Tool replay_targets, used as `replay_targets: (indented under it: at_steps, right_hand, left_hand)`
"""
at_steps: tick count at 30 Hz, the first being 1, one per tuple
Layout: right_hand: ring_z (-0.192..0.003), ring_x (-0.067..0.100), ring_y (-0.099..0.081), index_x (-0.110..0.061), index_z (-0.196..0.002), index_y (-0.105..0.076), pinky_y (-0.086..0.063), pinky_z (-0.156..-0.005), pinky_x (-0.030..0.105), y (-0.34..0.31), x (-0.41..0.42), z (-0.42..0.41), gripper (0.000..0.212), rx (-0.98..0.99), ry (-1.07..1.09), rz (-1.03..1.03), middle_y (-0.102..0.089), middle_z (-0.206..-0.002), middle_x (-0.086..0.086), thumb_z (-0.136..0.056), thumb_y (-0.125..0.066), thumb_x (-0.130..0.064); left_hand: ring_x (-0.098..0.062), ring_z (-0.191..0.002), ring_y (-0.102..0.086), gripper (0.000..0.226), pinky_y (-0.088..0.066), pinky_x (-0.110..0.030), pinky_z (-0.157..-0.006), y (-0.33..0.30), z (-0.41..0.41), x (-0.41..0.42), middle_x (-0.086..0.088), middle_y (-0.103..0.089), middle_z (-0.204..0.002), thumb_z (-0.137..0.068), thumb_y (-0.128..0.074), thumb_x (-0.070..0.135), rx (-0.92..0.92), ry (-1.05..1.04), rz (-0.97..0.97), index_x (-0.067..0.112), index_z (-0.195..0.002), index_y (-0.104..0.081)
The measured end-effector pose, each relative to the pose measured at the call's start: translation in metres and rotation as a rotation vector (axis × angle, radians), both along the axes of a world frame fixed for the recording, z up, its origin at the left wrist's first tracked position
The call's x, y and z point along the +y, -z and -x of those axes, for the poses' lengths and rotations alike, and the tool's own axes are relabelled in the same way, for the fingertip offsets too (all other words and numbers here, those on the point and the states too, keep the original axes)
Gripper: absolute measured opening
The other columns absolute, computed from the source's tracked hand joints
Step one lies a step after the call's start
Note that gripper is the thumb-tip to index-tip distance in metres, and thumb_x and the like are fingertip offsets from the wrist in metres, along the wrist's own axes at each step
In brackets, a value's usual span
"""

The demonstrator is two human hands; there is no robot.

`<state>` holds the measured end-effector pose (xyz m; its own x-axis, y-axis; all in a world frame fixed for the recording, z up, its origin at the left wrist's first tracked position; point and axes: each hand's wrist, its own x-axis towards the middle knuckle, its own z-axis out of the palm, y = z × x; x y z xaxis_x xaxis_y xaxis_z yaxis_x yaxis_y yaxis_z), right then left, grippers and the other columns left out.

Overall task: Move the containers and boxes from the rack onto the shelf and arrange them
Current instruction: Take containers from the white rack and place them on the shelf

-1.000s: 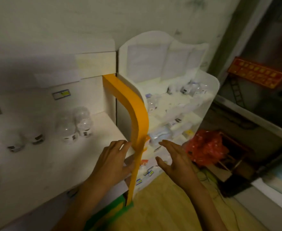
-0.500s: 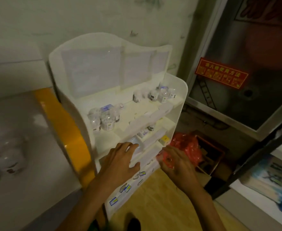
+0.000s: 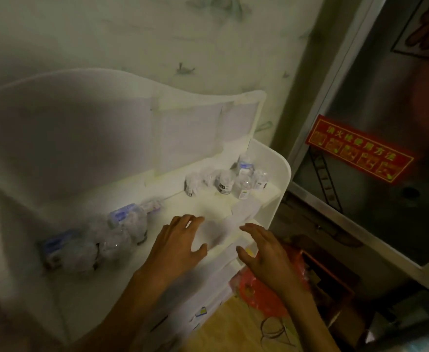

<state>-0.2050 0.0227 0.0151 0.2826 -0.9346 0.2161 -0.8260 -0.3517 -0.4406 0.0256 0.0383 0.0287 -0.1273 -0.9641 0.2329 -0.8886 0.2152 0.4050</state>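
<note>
Head view: the white rack (image 3: 282, 174) carries clear bottles (image 3: 122, 224) at its left and small vials (image 3: 225, 182) at its back right corner. Both the left hand (image 3: 176, 246) and the right hand (image 3: 264, 252) hover over the rack's front edge with fingers spread, holding nothing.

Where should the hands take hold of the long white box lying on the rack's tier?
Likely by its two long sides near the near end, from above and in front: the long white box lies flat, angled toward the left hand and right hand, both open.
</note>
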Motion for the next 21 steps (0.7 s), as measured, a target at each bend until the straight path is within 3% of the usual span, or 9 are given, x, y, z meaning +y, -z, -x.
replay_targets:
  at_steps: [4,8,10,17,21]
  right_hand:
    - [-0.128,0.011,-0.041,-0.033,-0.135,-0.045,-0.037,-0.106,0.031,0.005,-0.067,-0.006,0.05,-0.029,-0.084,0.0,-0.044,-0.142,-0.011,-0.089,-0.057,-0.047]
    - [-0.128,0.011,-0.041,-0.031,-0.134,-0.045,-0.028,-0.101,0.021,0.013,-0.135,-0.014,0.049,-0.02,-0.155,-0.005,-0.045,-0.142,-0.01,-0.089,-0.06,-0.043]
    - [-0.127,0.014,-0.044,-0.029,-0.133,-0.048,-0.03,-0.1,0.021,0.016,-0.173,-0.019,0.05,-0.01,-0.192,0.019,-0.048,-0.14,-0.007,-0.087,-0.063,-0.041]
    - [-0.124,0.026,-0.051,-0.02,-0.133,-0.051,-0.043,-0.103,0.046,0.028,-0.29,-0.044,0.056,0.021,-0.395,0.062,-0.052,-0.138,0.006,-0.085,-0.059,-0.047]
    - [-0.122,0.031,-0.051,-0.017,-0.132,-0.052,-0.045,-0.098,0.049,0.033,-0.341,-0.059,0.055,0.084,-0.528,0.034,-0.051,-0.137,0.01,-0.083,-0.058,-0.04]
  left_hand:
    - [-0.015,-0.13,-0.036,0.06,-0.033,-0.033,-0.105,0.002,-0.004,-0.047,0.006,-0.038,-0.145,-0.087,-0.051,0.049,-0.002,-0.086,-0.028,0.029,-0.141,-0.033]
    - [-0.017,-0.128,-0.037,0.061,-0.036,-0.036,-0.103,0.009,-0.005,-0.092,0.005,-0.04,-0.143,-0.085,-0.054,0.047,-0.001,-0.184,-0.022,0.026,-0.139,-0.036]
    - [-0.019,-0.125,-0.039,0.061,-0.039,-0.037,-0.1,0.016,-0.005,-0.116,0.004,-0.042,-0.139,-0.083,-0.055,0.047,-0.007,-0.229,-0.013,0.024,-0.137,-0.038]
    - [-0.026,-0.114,-0.047,0.063,-0.045,-0.04,-0.09,0.026,-0.004,-0.187,-0.001,-0.048,-0.13,-0.076,-0.062,0.042,-0.013,-0.398,0.001,0.019,-0.133,-0.045]
    - [-0.026,-0.12,-0.045,0.068,-0.045,-0.041,-0.092,0.036,-0.004,-0.215,-0.003,-0.046,-0.136,-0.074,-0.069,0.039,0.025,-0.505,-0.016,0.019,-0.135,-0.044]
